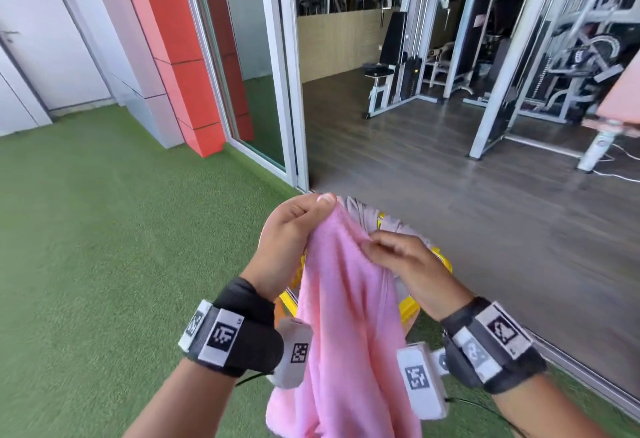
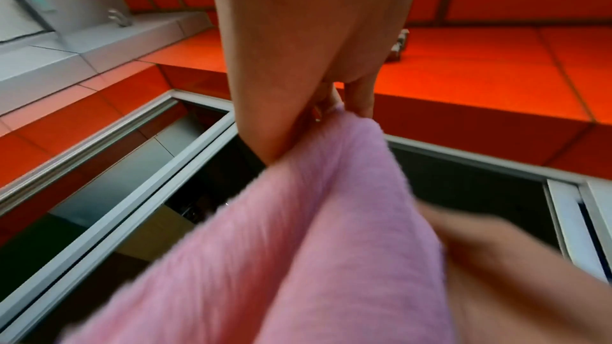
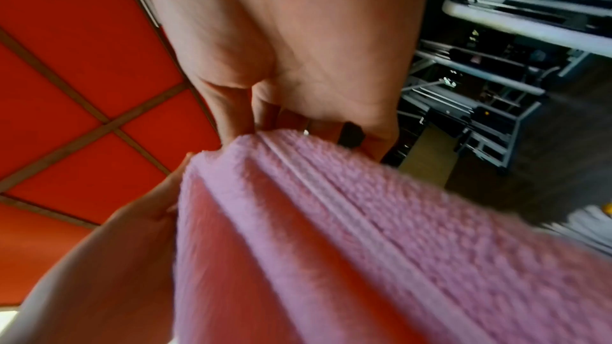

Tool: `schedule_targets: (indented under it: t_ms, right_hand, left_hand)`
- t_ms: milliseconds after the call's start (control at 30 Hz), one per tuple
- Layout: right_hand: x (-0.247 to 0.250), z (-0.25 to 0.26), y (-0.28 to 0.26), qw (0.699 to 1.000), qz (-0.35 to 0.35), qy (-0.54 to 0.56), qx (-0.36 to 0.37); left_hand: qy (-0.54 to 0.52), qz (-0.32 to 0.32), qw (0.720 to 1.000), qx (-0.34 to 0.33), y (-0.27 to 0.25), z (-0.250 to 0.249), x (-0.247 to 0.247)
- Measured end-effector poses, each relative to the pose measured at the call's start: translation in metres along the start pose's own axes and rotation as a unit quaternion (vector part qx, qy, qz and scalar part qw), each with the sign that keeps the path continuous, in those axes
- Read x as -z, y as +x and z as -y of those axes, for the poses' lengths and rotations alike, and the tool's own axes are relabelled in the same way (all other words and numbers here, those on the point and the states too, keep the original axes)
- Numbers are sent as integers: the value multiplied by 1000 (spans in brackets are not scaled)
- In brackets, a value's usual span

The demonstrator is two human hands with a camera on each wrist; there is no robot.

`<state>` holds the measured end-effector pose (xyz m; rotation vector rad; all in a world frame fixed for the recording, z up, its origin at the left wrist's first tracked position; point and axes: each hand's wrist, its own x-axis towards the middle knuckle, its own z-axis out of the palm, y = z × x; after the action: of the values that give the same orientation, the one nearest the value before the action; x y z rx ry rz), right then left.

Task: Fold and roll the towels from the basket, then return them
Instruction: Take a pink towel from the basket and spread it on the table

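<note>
A green grass floor [image 1: 104,247] fills the side at 9 o'clock. A red pillar [image 1: 180,57] stands on it at 11 o'clock, next to a glass door frame [image 1: 287,91].

The left hand [image 1: 291,240] is up in the air near the middle. Its thumb and fingers are curled and pinch the top corner of a pink towel [image 1: 346,316]. The left wrist view shows the same pinch, with the towel edge tucked between the fingertips [image 2: 359,103].

The pink towel hangs down from both hands toward 6 o'clock. It is bunched and loose, with soft folds in it. It is held in the air, above the basket.

A yellow basket [image 1: 410,311] sits on the floor right behind the towel. Only bits of its rim show. Some grey cloth [image 1: 388,219] lies in it, at 12 o'clock from the right hand.

The right hand [image 1: 405,261] is just beside the left one, a little lower. Its fingers are curled and grip the towel's top edge too. The right wrist view shows its fingers [image 3: 232,114] closed over the edge.

Gym machines [image 1: 485,57] stand on a dark wood floor [image 1: 450,178] at 2 o'clock.
</note>
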<state>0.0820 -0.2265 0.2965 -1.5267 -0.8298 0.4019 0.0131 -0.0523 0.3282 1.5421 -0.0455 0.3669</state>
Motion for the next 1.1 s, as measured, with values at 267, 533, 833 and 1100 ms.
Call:
schedule_targets:
  t_ms: [267,533,833,1100]
  right_hand:
    - [4,11,14,997,-47,-18,62]
    - [14,26,16,989,-115,-22,92]
    - [6,-7,8,993,-61,-84,52]
    - [-4,-4,12,986,-67,-126,83]
  left_hand:
    - [33,69,997,-12,-3,-1,-20]
    - [43,97,994,37,-8,13,-22]
    - [71,4,997,6,7,5,-1]
    - [105,-1,993,-59,7,-9,-5]
